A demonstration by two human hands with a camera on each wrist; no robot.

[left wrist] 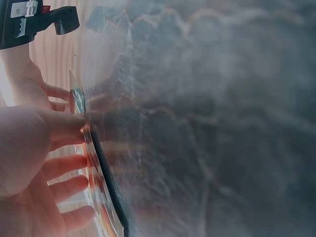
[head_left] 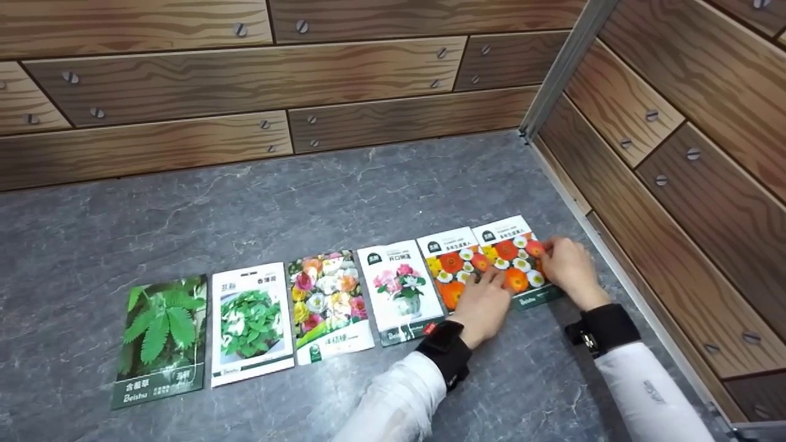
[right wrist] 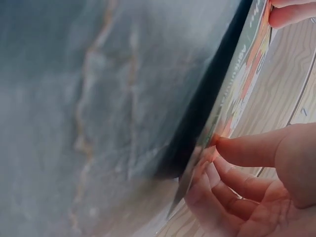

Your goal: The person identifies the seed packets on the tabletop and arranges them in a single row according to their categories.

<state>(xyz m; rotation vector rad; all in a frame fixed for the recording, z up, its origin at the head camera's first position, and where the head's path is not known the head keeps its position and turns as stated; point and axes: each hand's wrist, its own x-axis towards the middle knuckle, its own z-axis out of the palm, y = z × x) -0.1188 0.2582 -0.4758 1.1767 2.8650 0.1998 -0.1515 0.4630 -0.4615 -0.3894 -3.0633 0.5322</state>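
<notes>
At the right end of a row of seed packets, my right hand point(head_left: 572, 270) pinches the right edge of a poppy seed packet point(head_left: 517, 260). In the right wrist view, the thumb point(right wrist: 252, 149) lies against its printed face and the packet's lower edge stands a little off the surface. My left hand point(head_left: 486, 306) rests with extended fingers where this packet meets a matching poppy packet point(head_left: 450, 261), partly covering both. Left of them lies a white packet with potted pink flowers point(head_left: 402, 283), near the left wrist.
Further left lie a mixed-flower packet point(head_left: 330, 294), a mint packet point(head_left: 252, 325) and a green-leaf packet point(head_left: 164, 337). They lie on a grey marbled tabletop point(head_left: 245, 215). Wood-patterned panels stand behind point(head_left: 368, 80) and along the right point(head_left: 663, 202).
</notes>
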